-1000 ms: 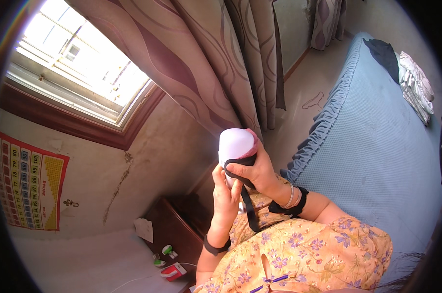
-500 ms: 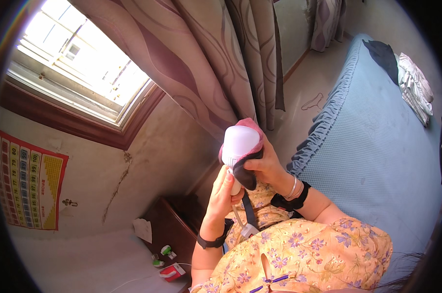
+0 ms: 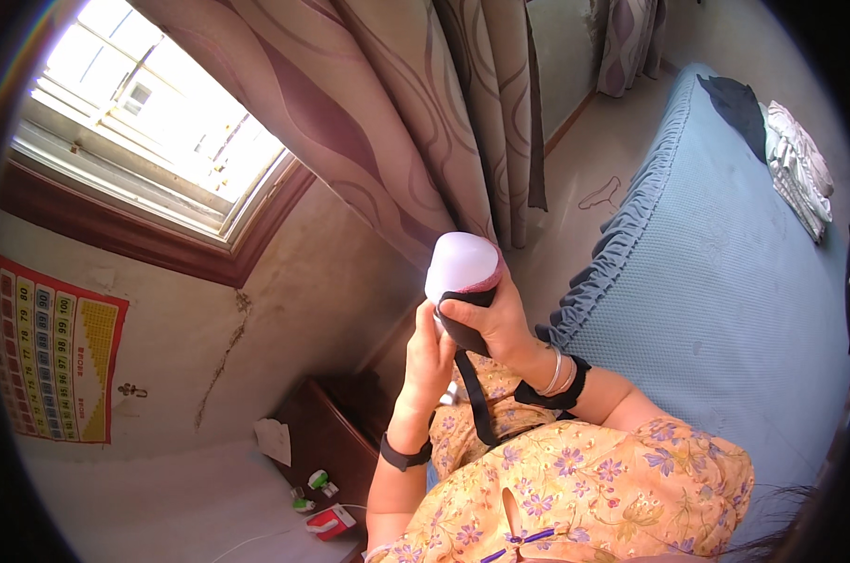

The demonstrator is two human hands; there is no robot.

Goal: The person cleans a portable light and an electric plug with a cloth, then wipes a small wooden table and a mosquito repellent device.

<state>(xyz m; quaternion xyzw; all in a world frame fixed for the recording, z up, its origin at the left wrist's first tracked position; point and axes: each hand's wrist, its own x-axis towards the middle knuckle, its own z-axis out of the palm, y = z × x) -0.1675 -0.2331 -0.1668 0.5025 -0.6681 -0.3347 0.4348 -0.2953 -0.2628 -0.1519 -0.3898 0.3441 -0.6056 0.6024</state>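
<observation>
Both my forearms rise, elbows bent, so my hands meet before my chest. My left hand (image 3: 429, 361) has its fingers closed around the narrow end of a white bulb (image 3: 460, 261); my right hand (image 3: 505, 324) presses a red-and-black cloth (image 3: 467, 336) against its side. The bulb's long axis leans slightly right, its rounded end pointing away from me toward the curtain (image 3: 387, 122).

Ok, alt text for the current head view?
A person's right hand holds a pink-and-black cloth against a white bulb-shaped object, the left hand gripping its lower end. A patterned curtain hangs ahead, with a blue-covered bed on the right.
</observation>
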